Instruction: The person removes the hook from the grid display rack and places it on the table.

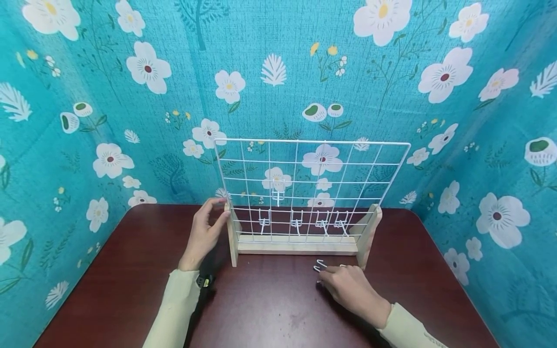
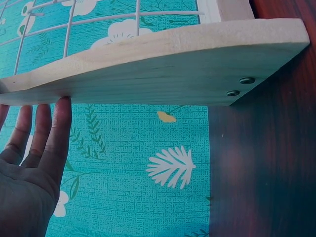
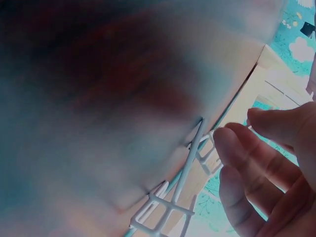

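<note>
Wooden side panel [image 2: 163, 74] of the grid rack [image 1: 300, 247], beside the left hand [image 1: 203, 237], meets its extended fingers, seemingly for steadiness, while the right hand [image 1: 351, 290] has bent fingers at hooks [image 3: 186, 167] laid probably for its easy reach, though whether it pinches one cannot be told.
</note>
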Available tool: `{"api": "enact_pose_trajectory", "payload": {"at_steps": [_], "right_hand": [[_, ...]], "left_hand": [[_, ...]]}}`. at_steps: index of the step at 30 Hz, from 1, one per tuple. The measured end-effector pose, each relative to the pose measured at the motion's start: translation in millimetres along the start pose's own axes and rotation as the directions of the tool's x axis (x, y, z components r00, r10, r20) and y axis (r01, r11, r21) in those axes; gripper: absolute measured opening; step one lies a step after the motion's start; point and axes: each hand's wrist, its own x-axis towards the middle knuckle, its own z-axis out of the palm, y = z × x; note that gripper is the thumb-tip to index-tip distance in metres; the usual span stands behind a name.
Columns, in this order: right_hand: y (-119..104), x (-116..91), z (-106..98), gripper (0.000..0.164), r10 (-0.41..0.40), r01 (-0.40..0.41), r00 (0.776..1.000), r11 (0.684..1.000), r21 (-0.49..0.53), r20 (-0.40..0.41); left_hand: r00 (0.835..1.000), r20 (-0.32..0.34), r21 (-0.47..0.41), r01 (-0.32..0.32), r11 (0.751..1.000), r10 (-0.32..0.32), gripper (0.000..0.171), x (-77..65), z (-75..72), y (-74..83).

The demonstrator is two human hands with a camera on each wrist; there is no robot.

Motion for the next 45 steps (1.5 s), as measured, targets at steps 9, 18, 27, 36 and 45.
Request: {"api": "enact_pose_trajectory", "payload": {"at_steps": [9, 18, 27, 36, 45], "right_hand": [[-2.7, 3.1, 0.3, 0.025, -0.063, 0.064, 0.998, 0.998, -0.014, 0.020], [-5.9, 5.7, 2.0, 0.034, -0.165, 0.164, 0.986, 0.981, -0.106, -0.002], [-7.2, 5.5, 5.6, 0.026, -0.170, 0.178, 0.983, 0.974, -0.137, 0.067], [-9.1, 6.2, 4.7, 0.021, -0.163, 0.179, 0.981, 0.970, -0.162, 0.105], [-9.9, 4.1, 4.1, 0.019, -0.175, 0.192, 0.977, 0.969, -0.157, 0.118]], "left_hand": [[1.000, -0.006, 0.009, 0.019, 1.000, -0.019, 0.031, 0.7, 3.1, 4.8], [1.000, -0.006, -0.013, 0.002, 1.000, -0.002, 0.030, 0.0, 3.3, 10.6], [1.000, -0.008, -0.017, 0.000, 1.000, 0.000, 0.030, 0.1, 2.3, 0.3], [1.000, 0.002, 0.003, -0.012, 1.000, 0.012, 0.030, 0.9, 0.6, 2.1], [1.000, 0.005, 0.006, -0.010, 1.000, 0.010, 0.031, 0.2, 0.8, 1.2]]}}
